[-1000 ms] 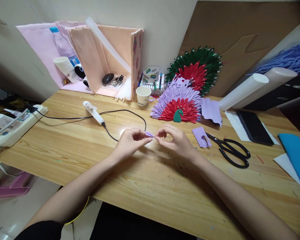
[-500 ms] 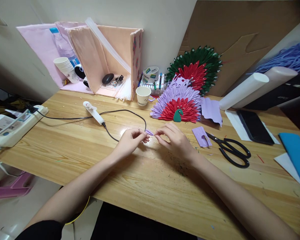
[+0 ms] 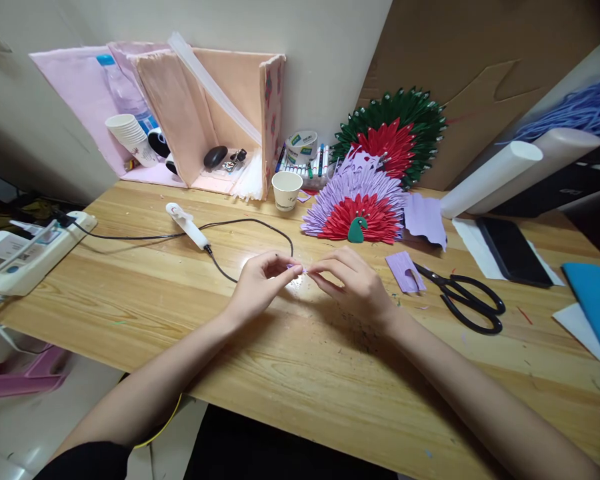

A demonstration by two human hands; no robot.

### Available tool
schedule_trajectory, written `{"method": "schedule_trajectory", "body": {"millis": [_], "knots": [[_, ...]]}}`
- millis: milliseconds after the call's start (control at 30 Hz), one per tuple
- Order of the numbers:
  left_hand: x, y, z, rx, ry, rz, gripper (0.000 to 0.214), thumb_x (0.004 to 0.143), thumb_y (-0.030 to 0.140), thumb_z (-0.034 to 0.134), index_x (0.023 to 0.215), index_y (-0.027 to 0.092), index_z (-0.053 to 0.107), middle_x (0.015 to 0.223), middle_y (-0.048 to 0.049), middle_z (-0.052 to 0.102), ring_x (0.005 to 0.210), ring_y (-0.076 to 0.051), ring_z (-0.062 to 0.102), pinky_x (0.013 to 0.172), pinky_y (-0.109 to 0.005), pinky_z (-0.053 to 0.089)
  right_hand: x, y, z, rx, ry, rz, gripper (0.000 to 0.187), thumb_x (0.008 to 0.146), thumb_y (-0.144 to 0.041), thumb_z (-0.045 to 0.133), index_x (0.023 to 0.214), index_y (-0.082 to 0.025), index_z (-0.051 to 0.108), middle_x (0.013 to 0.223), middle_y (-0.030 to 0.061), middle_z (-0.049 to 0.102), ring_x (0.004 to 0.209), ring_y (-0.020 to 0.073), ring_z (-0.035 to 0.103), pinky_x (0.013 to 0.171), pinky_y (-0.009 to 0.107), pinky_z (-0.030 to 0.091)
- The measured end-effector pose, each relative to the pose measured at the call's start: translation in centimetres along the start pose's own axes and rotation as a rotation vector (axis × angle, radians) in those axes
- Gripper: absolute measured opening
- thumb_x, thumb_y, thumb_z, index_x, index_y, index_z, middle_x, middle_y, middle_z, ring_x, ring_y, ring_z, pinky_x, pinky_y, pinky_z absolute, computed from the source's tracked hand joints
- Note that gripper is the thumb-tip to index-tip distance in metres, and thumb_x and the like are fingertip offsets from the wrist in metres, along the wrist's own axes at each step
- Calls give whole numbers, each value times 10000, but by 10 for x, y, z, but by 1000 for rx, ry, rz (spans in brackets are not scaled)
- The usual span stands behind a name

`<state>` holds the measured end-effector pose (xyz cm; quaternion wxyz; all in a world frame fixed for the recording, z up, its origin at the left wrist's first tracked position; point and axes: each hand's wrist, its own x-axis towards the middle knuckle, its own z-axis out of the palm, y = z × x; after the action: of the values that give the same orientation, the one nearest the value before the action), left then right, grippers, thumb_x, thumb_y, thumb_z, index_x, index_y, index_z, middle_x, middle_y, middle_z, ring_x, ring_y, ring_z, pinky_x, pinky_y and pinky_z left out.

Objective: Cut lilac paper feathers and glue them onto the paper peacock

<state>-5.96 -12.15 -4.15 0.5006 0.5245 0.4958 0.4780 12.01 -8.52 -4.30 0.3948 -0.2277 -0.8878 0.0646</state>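
Observation:
Over the middle of the wooden table (image 3: 130, 287) my left hand (image 3: 260, 283) and my right hand (image 3: 353, 283) meet fingertip to fingertip. Both pinch a small lilac paper piece (image 3: 299, 269) between thumb and fingers. Just beyond them lies a purple and red paper peacock fan (image 3: 360, 207) with a green bird body. A cut lilac paper scrap (image 3: 405, 272) and black scissors (image 3: 467, 300) lie to the right of my right hand.
A white glue tool (image 3: 187, 225) with a black cable lies left of centre, a paper cup (image 3: 286, 191) behind it. A pink box (image 3: 220, 113), stacked cups, a green and red fan (image 3: 395, 130), a phone (image 3: 513, 243), white rolls and blue sheet (image 3: 595, 307) ring the table. A power strip (image 3: 30, 250) sits far left.
My fingers have shifted slightly around the lilac piece and it shows less between them. Both hands stay at the same spot.

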Motion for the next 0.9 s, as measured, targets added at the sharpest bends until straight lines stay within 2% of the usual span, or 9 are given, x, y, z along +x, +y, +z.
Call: {"method": "schedule_trajectory", "body": {"millis": [200, 367, 533, 633, 700, 800, 900], "knots": [[-2, 4, 0, 19, 9, 1, 185, 714, 318, 669, 765, 142, 644, 781, -44, 664, 741, -143, 608, 700, -260, 478, 0, -1, -1, -4, 13, 10, 109, 813, -116, 556, 884, -187, 600, 777, 61, 635, 735, 177, 558, 659, 321, 459], [-2, 4, 2, 35, 20, 7, 182, 711, 313, 672, 757, 138, 647, 776, -46, 664, 736, -142, 604, 706, -261, 476, 1, -2, -1, 6, 0, 82, 73, 817, -136, 548, 820, -193, 593, 753, 53, 627, 727, 177, 565, 654, 320, 460], [-3, 4, 4, 7, 14, -8, 183, 709, 308, 675, 755, 134, 643, 769, -44, 658, 734, -137, 601, 712, -261, 474, 3, -4, -1, -22, 15, 76, 66, 801, -124, 554, 791, -184, 580, 726, 51, 620, 706, 174, 555, 640, 314, 455], [-1, 4, 2, -18, -5, -48, 221, 701, 329, 682, 791, 132, 639, 797, -49, 666, 755, -142, 608, 721, -263, 474, 2, -2, -1, -35, 24, 36, 74, 797, -109, 555, 808, -180, 574, 733, 52, 622, 709, 170, 553, 642, 313, 458], [2, 5, -2, 4, -7, -87, 273, 724, 390, 650, 805, 129, 635, 784, -54, 668, 722, -140, 608, 670, -249, 470, 1, 0, -2, -59, 31, -7, 91, 802, -102, 548, 827, -186, 574, 742, 50, 624, 714, 170, 552, 643, 316, 462], [5, 6, -8, 104, -39, -153, 391, 778, 497, 543, 721, 123, 640, 623, -32, 622, 566, -108, 548, 539, -217, 416, -2, 3, -5, -140, 6, -95, 111, 821, -107, 526, 842, -199, 582, 739, 49, 624, 708, 170, 546, 630, 315, 468], [7, 8, -10, 123, -146, -273, 440, 769, 529, 529, 635, 126, 642, 503, -2, 550, 470, -85, 475, 481, -208, 361, -5, 6, -7, -240, -40, -222, 134, 840, -115, 506, 867, -208, 597, 757, 48, 641, 701, 167, 549, 614, 305, 471]]}}
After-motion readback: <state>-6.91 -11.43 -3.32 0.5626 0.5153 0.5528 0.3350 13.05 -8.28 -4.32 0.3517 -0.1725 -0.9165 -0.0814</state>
